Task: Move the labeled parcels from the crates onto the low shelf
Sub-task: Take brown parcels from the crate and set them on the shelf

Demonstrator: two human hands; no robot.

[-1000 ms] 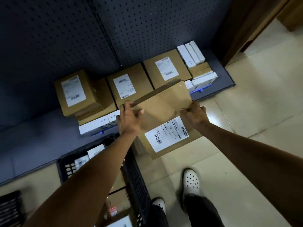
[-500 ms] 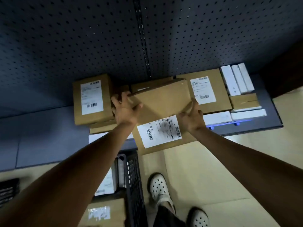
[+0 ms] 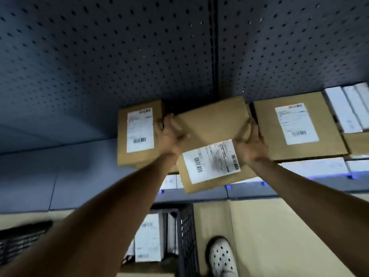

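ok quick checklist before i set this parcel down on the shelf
1. Left hand grip on the parcel: ok, fingers curl round its left edge.
2. Right hand grip: ok, it holds the right edge.
3. Label facing up: ok.
4. Parcel square to the shelf: not ok, it sits skewed, near end past the front edge.
5. Room between the left box and right box: cannot tell, both hands are close against them.
6. Spot underneath: cannot tell, hidden by the parcel.
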